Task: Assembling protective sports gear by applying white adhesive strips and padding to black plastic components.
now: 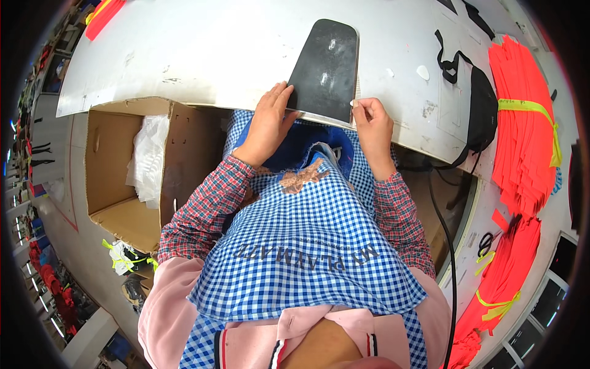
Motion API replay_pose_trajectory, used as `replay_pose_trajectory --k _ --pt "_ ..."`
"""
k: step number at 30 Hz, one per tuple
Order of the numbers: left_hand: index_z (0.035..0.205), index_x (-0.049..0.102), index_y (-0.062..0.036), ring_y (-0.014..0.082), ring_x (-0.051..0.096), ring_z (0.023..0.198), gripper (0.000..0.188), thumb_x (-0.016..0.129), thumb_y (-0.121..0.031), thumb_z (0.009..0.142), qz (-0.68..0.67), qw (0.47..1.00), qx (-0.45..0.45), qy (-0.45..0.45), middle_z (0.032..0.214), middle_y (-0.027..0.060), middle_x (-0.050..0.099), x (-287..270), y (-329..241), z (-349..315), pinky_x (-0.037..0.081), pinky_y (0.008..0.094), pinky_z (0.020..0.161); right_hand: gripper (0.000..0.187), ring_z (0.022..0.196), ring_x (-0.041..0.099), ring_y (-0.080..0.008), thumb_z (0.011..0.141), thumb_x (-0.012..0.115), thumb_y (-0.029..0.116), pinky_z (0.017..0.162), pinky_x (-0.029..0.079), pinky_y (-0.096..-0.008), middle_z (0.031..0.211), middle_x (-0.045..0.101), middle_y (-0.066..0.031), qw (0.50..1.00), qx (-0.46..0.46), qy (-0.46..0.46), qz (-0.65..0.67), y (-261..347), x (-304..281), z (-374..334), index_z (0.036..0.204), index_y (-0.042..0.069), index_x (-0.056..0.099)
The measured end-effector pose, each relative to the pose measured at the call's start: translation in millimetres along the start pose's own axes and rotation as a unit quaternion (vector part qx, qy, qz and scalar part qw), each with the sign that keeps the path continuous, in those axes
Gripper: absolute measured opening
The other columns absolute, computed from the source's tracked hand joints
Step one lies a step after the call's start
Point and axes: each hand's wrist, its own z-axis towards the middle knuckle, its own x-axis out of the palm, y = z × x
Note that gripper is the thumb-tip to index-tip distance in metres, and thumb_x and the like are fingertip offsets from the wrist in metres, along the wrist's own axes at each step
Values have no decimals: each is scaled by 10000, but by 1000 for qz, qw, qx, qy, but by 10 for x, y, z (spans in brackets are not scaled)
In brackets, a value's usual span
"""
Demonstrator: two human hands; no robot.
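Your left hand (269, 118) spread flat on the black panel (324, 71), right hand (370, 125) pinching something too small to identify, white worktable (215, 49), cardboard box (117, 178) partly hidden beneath.

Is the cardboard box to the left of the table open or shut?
Open. The cardboard box has its top flaps spread apart, and crumpled white plastic shows inside against one wall; the rest of its inside looks bare.

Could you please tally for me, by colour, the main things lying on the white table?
Black: 2, the flat panel under both hands and the strapped bag.
Red: 3 tied bundles of cut pieces.
Total: 5.
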Motion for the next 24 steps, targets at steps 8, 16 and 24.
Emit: replay_pose_trajectory --k 8,16,24 --pt "1353 509 23 410 477 1311 551 712 -56 846 -31 999 -30 9 1414 244 493 -18 -42 -3 418 444 1091 149 649 657 -163 944 648 146 606 513 -306 744 689 -97 1000 -10 -12 -3 0 -8 -9 938 -3 643" --pt "1386 493 -21 382 442 1353 602 752 -89 846 15 1000 -18 -4 1466 204 449 -17 -53 -76 425 429 1098 149 720 678 -232 944 639 163 670 530 -335 850 713 -116 999 -35 6 -16 237 91 206 968 17 648" --pt "1368 503 -11 381 429 1366 600 764 -144 844 49 999 -18 -6 1440 200 481 -100 60 -80 338 481 1149 113 838 638 -323 905 647 144 728 507 -430 852 664 -127 971 -202 75 -101 307 325 338 944 45 609"
